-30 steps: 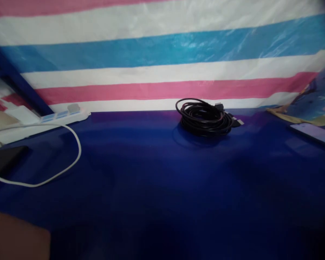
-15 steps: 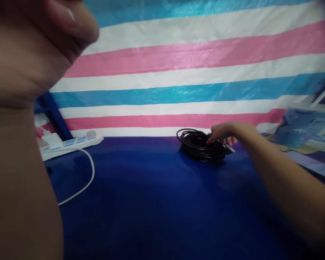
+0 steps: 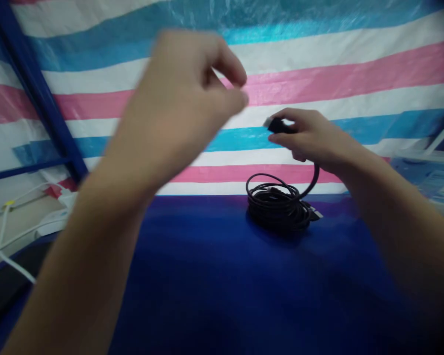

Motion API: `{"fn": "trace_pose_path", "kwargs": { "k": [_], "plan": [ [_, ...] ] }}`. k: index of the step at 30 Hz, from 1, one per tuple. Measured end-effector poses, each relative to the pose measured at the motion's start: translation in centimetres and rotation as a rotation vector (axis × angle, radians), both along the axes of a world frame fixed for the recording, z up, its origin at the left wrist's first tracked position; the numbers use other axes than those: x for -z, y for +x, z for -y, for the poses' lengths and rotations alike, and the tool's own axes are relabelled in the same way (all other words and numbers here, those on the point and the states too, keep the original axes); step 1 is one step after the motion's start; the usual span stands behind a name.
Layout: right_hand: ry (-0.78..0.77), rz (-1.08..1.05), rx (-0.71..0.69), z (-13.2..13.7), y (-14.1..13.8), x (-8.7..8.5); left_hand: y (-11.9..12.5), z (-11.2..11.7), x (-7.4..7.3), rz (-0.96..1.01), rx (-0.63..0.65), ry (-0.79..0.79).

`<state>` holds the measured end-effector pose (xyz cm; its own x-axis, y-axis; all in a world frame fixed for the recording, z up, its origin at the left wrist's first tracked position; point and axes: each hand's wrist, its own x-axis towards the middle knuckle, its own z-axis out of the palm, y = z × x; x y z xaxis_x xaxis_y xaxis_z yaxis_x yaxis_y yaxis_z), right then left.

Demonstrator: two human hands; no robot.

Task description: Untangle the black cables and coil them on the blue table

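My right hand (image 3: 307, 132) pinches the plug (image 3: 279, 125) of a black cable, raised above the table with its silver tip pointing left. From under that hand the cable bends down into a coil (image 3: 279, 212) lying on the blue tabletop. Another plug (image 3: 315, 214) with a metal end sticks out at the coil's right side. My left hand (image 3: 196, 84), slightly blurred, hovers to the left of the held plug. Its thumb and index finger are curved with a small gap between them, and nothing shows in it.
A white power strip (image 3: 52, 222) with white cords (image 3: 17, 266) is at the left, partly behind my left forearm. A blue metal post (image 3: 40, 98) rises there. Striped sheeting (image 3: 299, 64) hangs behind the table (image 3: 207, 276). A pale blue translucent container (image 3: 438, 172) stands at the right.
My right hand has lifted a plug up from the coil. My left hand has moved right and farther forward, towards the plug. The view has shifted, showing more at the left.
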<state>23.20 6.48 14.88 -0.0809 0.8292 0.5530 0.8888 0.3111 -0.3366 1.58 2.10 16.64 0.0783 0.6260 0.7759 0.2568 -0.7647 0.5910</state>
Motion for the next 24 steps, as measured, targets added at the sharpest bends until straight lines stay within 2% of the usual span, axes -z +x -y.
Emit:
{"fn": "trace_pose_path", "kwargs": {
  "k": [3,6,10,12,15,19,22,24],
  "plan": [
    [0.026,0.075,-0.140,1.9,-2.6,-0.3,0.8,-1.1,1.0,-0.424,0.012,0.168],
    [-0.049,0.018,-0.255,2.8,-3.8,0.0,1.4,-2.4,2.1,-0.589,0.068,0.237],
    [-0.268,-0.329,-0.378,2.9,-3.7,0.0,2.0,-3.0,2.7,-0.767,-0.123,0.306],
    [-0.322,-0.461,-0.412,2.9,-3.7,-0.2,2.3,-3.0,2.8,-0.809,-0.221,0.376],
    [-0.321,-0.638,-0.470,3.1,-3.9,-0.9,2.5,-3.3,3.0,-0.770,-0.367,0.451],
    [-0.390,-0.734,-0.596,3.8,-4.5,-1.5,1.2,-4.3,2.8,-0.556,-0.393,0.336],
    [-0.420,-0.669,-0.668,4.2,-4.6,-1.3,-0.5,-5.4,2.3,-0.269,-0.337,0.198],
    [-0.420,-0.522,-0.698,4.2,-4.5,-0.9,-1.4,-6.0,2.0,-0.037,-0.132,0.034]
  ]
}}
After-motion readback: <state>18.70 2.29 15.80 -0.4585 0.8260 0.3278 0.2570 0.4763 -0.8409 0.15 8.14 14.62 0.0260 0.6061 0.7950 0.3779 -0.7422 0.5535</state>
